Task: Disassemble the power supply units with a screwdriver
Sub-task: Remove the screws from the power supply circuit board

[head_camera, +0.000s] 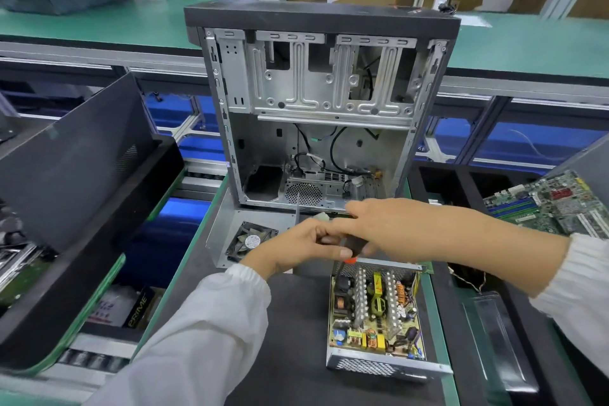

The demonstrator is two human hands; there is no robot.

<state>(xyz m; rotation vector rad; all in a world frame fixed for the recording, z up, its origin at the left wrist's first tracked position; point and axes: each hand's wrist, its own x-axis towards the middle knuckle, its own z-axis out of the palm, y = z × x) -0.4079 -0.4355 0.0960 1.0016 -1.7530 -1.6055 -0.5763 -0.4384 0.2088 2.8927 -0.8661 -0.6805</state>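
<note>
An opened power supply unit (375, 316) lies on the dark mat, its circuit board and heat sinks exposed. Its removed cover with a black fan (252, 237) lies to the left. My left hand (303, 249) grips a screwdriver (354, 245) by its black and orange handle; the thin shaft points up in front of the case. My right hand (395, 224) reaches leftward over my left hand with fingers extended, touching the handle area above the unit's far edge. An empty computer case (316, 115) stands upright behind both hands.
A black side panel (75, 155) leans in a bin on the left. A green motherboard (553, 201) lies at the right. A clear plastic tray (494, 336) sits at the right edge of the mat. A green conveyor (99, 26) runs behind the case.
</note>
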